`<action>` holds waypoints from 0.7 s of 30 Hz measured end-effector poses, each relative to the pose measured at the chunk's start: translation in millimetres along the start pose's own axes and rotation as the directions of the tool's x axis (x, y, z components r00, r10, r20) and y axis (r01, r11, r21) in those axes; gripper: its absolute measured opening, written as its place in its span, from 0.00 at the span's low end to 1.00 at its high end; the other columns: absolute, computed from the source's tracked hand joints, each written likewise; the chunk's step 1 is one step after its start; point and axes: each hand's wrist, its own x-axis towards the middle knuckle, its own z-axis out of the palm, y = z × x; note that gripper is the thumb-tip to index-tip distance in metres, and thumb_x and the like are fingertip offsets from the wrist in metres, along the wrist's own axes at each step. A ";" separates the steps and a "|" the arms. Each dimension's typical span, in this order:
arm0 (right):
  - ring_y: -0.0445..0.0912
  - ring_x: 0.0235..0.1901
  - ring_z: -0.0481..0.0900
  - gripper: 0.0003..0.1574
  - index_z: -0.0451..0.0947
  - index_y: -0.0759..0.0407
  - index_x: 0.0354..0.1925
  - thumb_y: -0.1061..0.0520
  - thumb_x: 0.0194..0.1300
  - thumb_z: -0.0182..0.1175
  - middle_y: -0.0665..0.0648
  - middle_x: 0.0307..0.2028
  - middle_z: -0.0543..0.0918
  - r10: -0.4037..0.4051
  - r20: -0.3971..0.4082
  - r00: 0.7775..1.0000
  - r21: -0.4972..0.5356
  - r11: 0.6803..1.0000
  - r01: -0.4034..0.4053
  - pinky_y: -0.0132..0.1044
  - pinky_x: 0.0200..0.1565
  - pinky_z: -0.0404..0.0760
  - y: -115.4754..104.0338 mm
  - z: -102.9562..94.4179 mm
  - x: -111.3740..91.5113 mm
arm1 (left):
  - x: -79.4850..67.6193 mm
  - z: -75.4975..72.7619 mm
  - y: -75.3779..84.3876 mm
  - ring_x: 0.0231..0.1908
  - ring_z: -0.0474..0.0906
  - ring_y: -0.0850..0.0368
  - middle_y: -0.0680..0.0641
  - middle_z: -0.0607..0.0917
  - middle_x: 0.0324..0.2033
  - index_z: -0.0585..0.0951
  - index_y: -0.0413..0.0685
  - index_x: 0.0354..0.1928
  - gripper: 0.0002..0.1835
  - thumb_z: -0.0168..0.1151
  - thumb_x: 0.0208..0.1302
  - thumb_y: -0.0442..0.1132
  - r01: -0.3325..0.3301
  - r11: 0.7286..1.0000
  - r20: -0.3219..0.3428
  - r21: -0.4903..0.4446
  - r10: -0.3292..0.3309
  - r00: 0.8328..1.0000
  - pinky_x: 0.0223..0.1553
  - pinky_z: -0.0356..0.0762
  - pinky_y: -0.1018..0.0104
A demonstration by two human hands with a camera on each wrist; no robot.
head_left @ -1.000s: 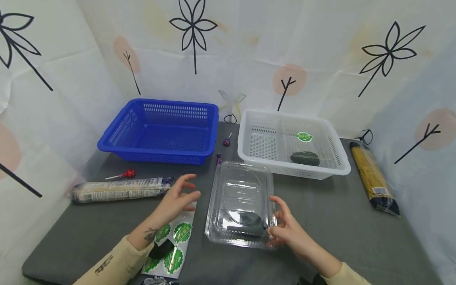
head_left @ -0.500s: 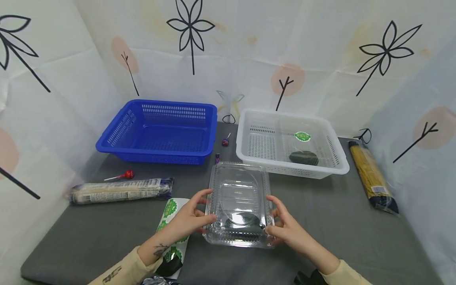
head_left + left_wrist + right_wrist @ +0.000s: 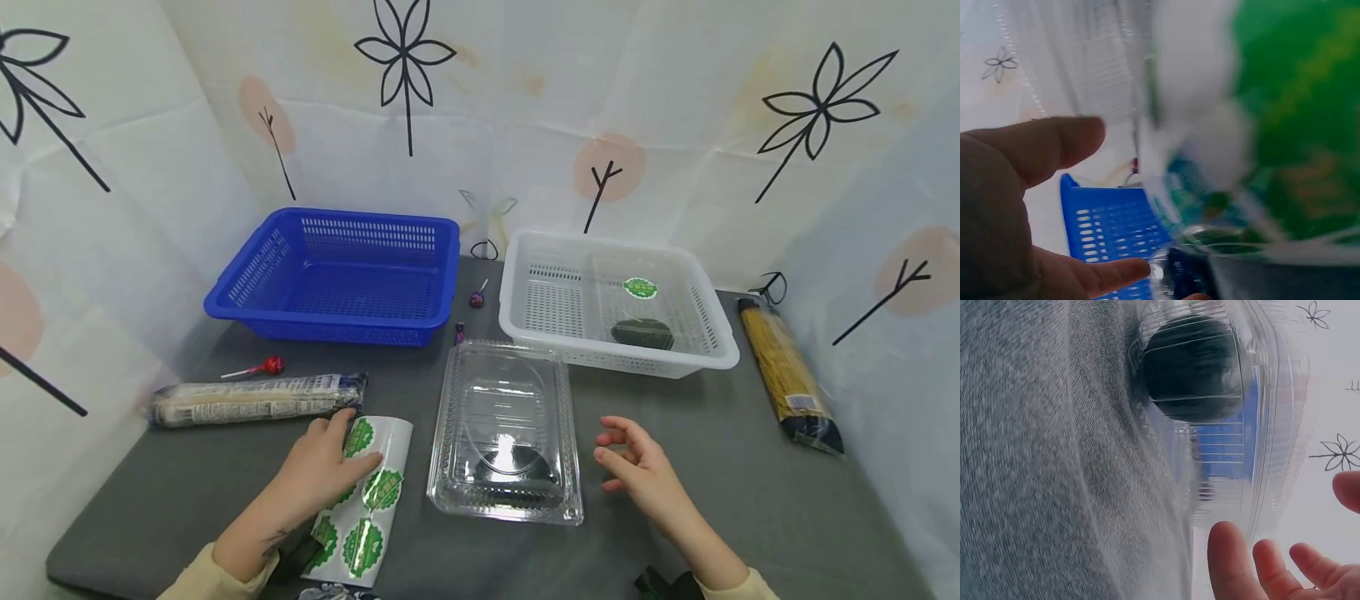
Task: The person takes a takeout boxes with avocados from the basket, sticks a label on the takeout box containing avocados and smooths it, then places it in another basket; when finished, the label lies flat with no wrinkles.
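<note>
A closed clear plastic clamshell box (image 3: 504,417) with a dark rounded thing (image 3: 1194,365) inside lies in front of me. To its left is a white sheet of round green stickers (image 3: 363,546), which fills much of the left wrist view. My left hand (image 3: 318,467) is over the sheet's left side, its thumb overlapping the stickers and its fingers spread apart. Its fingertips come close to a packet of pale noodles (image 3: 258,402). My right hand (image 3: 641,471) is apart from the box on the right, fingers loosely bent with nothing in them.
A blue basket (image 3: 330,321) and a white basket (image 3: 622,360), which holds another clear box with a green sticker (image 3: 641,288), stand at the back. A red lollipop (image 3: 273,365) and a purple one (image 3: 477,298) lie nearby. A yellow pasta packet (image 3: 787,375) is far right.
My left hand reached the box's left side, then moved back left over the sticker sheet. My right hand let go of the box and moved right. The box has shifted slightly left.
</note>
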 end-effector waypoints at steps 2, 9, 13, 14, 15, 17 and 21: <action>0.52 0.37 0.75 0.26 0.61 0.63 0.55 0.58 0.60 0.54 0.68 0.45 0.68 -0.004 0.003 1.000 -0.001 1.000 0.004 0.39 0.29 0.79 0.5 0.3 0.0 | -2.0 4.9 -5.2 0.39 0.71 0.35 0.26 0.66 0.48 0.54 0.35 0.61 0.49 0.58 0.46 0.64 0.035 0.999 0.016 0.028 -0.035 0.999 0.32 0.71 0.49; 0.51 0.37 0.75 0.24 0.63 0.66 0.53 0.59 0.59 0.54 0.68 0.43 0.69 -0.015 -0.011 1.000 0.042 0.999 0.015 0.40 0.29 0.79 0.0 4.0 0.7 | -6.5 16.0 -10.0 0.35 0.73 0.45 0.28 0.66 0.46 0.50 0.39 0.63 0.57 0.66 0.36 0.62 0.110 0.990 0.056 -0.087 -0.105 0.993 0.25 0.72 0.59; 0.50 0.37 0.75 0.23 0.63 0.67 0.52 0.60 0.59 0.54 0.68 0.43 0.69 -0.019 -0.029 0.999 0.065 0.998 0.021 0.40 0.30 0.79 -0.9 5.3 2.3 | -9.5 16.9 -9.7 0.37 0.73 0.44 0.30 0.68 0.45 0.51 0.38 0.62 0.57 0.67 0.35 0.62 0.114 0.990 0.056 -0.079 -0.110 0.992 0.27 0.72 0.57; 0.50 0.37 0.76 0.22 0.64 0.67 0.51 0.61 0.59 0.54 0.69 0.43 0.69 -0.021 -0.033 0.999 0.068 0.997 0.023 0.40 0.30 0.79 -1.2 5.5 2.7 | -10.9 17.1 -9.2 0.37 0.73 0.43 0.30 0.69 0.45 0.52 0.37 0.62 0.57 0.66 0.35 0.63 0.115 0.991 0.061 -0.065 -0.111 0.992 0.27 0.72 0.56; 0.49 0.37 0.76 0.22 0.64 0.67 0.51 0.61 0.59 0.54 0.69 0.43 0.69 -0.022 -0.035 0.999 0.071 0.997 0.024 0.40 0.30 0.79 -1.5 5.7 3.1 | -12.3 17.2 -8.3 0.37 0.72 0.42 0.30 0.69 0.44 0.53 0.37 0.62 0.57 0.66 0.35 0.64 0.115 0.992 0.067 -0.049 -0.112 0.991 0.28 0.72 0.54; 0.49 0.37 0.76 0.21 0.64 0.67 0.50 0.62 0.60 0.53 0.69 0.43 0.69 -0.024 -0.037 0.999 0.073 0.997 0.027 0.40 0.30 0.79 -2.1 6.2 3.5 | -15.2 17.8 -6.2 0.38 0.71 0.39 0.29 0.68 0.45 0.55 0.38 0.61 0.57 0.64 0.33 0.67 0.112 0.994 0.082 -0.006 -0.111 0.990 0.29 0.71 0.50; 0.49 0.37 0.76 0.19 0.65 0.67 0.50 0.62 0.60 0.53 0.69 0.43 0.69 -0.029 -0.041 0.999 0.076 0.997 0.032 0.40 0.30 0.79 -3.0 7.3 3.8 | -19.4 18.3 -0.7 0.38 0.69 0.37 0.29 0.66 0.44 0.55 0.39 0.62 0.60 0.65 0.28 0.68 0.116 0.993 0.107 0.008 -0.116 0.987 0.28 0.71 0.48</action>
